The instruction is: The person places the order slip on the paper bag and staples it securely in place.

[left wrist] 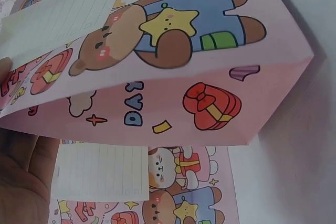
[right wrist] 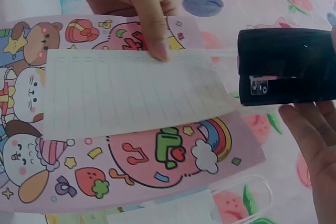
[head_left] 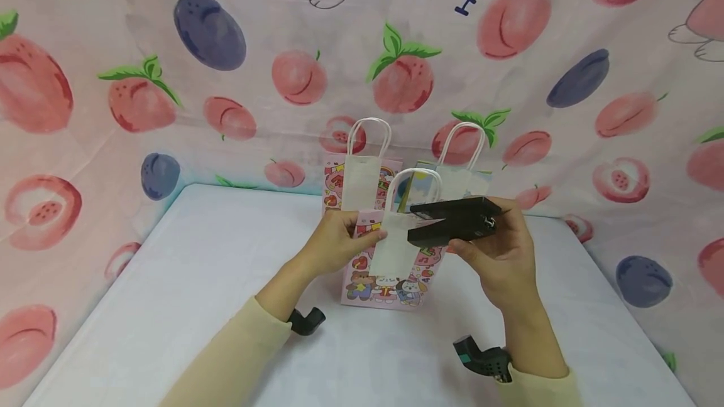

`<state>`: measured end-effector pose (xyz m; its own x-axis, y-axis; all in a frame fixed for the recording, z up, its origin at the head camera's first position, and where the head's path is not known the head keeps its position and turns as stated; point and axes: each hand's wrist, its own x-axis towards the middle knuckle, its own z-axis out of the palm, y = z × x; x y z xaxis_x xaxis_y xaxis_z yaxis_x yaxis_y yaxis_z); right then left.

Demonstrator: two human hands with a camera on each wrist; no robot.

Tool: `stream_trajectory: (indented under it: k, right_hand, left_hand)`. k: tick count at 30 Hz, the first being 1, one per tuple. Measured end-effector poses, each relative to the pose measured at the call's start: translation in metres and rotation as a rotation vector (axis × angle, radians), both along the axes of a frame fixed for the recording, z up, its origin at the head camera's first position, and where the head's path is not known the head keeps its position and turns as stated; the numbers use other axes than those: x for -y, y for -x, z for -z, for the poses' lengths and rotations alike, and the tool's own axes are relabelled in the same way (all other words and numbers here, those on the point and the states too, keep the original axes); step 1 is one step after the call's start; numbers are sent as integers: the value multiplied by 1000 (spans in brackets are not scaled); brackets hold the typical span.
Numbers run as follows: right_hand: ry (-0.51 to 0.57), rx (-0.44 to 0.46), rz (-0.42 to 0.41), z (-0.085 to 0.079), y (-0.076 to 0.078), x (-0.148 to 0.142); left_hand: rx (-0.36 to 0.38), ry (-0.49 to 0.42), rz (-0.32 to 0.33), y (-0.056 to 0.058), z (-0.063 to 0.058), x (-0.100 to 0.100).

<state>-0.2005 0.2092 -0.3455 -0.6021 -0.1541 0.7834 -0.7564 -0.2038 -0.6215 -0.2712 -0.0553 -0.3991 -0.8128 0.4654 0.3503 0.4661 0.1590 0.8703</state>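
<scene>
My left hand [head_left: 334,244] grips the upper left edge of a pink paper gift bag [head_left: 387,297] printed with cartoon animals. Its thumb lies on a lined white paper slip [right wrist: 126,93] against the bag's front. Fingers of that hand go behind the bag's side. My right hand [head_left: 509,262] holds a black stapler [head_left: 464,208], its two arms spread apart. The stapler's tip points left at the slip's top end, by the white twisted handle [head_left: 415,172]. In the right wrist view the stapler's nose is right at that end of the slip.
Behind the held bag stand a second pink bag [head_left: 332,184] with a white slip, and at right another bag [head_left: 420,188] with a slip [head_left: 452,179]. All are on a white-covered table [head_left: 226,269]. A fruit-printed cloth [head_left: 339,24] hangs behind.
</scene>
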Motion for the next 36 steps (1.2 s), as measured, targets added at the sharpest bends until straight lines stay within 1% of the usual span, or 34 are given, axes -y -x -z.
stream_trajectory:
  k: [2, 6, 15, 17, 20, 22, 26, 30, 32, 36]
  right_hand:
    - [-29, -20, 34, 1, 1, 2]
    - [-109, -45, 153, 4, 0, 6]
    - [-221, -26, 319, 8, 1, 11]
    - [-230, -10, 342, 8, 1, 12]
    - [-233, 36, 346, 9, 2, 13]
    - [-236, 76, 333, 10, 3, 13]
    - [-266, 120, 283, 13, 8, 13]
    - [-282, 126, 252, 16, 12, 14]
    - [-289, 124, 259, 17, 13, 15]
    - [-310, 112, 292, 17, 16, 17]
  left_hand:
    - [-8, 5, 0, -1, 0, 0]
    - [-24, 17, 0, -1, 1, -1]
    - [-51, 14, 23, 0, 4, -2]
    - [-55, 13, 27, 0, 4, -2]
    - [-57, 8, 35, 1, 3, -1]
    - [-55, 3, 41, 1, 4, -1]
    - [-36, -7, 52, 2, 4, -1]
    - [-8, -4, 48, 2, 4, -1]
    - [0, -2, 46, 2, 5, -1]
    - [-10, 5, 40, 3, 5, -1]
